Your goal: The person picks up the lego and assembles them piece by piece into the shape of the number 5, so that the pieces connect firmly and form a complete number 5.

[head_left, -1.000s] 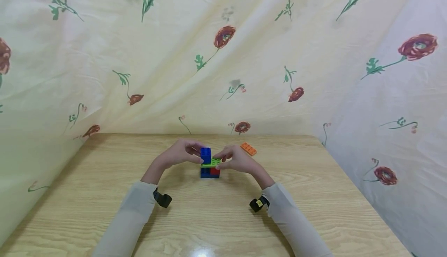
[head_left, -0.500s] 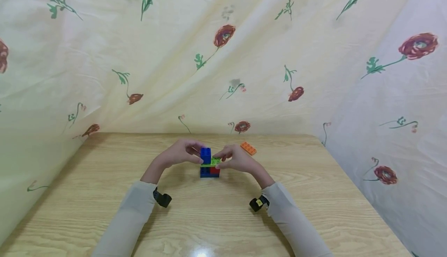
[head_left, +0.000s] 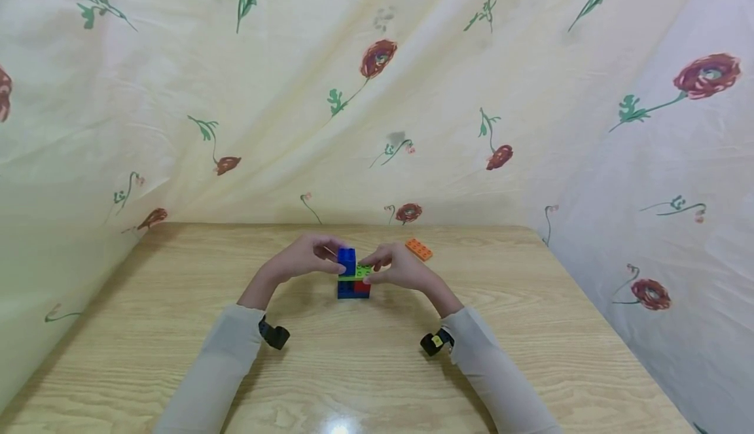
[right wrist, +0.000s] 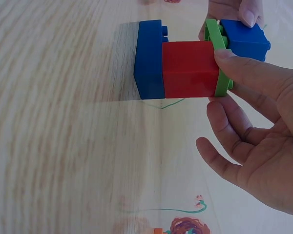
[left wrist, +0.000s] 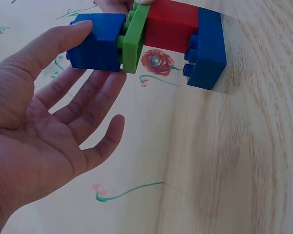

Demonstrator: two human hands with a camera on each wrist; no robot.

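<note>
A small stack of toy building bricks stands at mid-table in the head view. Its base is a long blue brick [head_left: 353, 294], with a red brick [right wrist: 190, 69] on the right half and a gap on the left. Across the red brick lies a light green plate [left wrist: 136, 41]. My left hand [head_left: 300, 257] pinches a smaller blue brick [left wrist: 97, 43] at the plate's left end; green studs show between the two. With thumb and fingers, my right hand [head_left: 403, 269] holds the plate's right end over the red brick.
An orange studded plate [head_left: 419, 249] lies behind my right hand near the table's back edge. The wooden table [head_left: 353, 368] is enclosed by flowered cloth [head_left: 283, 93] at the back and sides. Both wrists wear black camera mounts [head_left: 275, 336].
</note>
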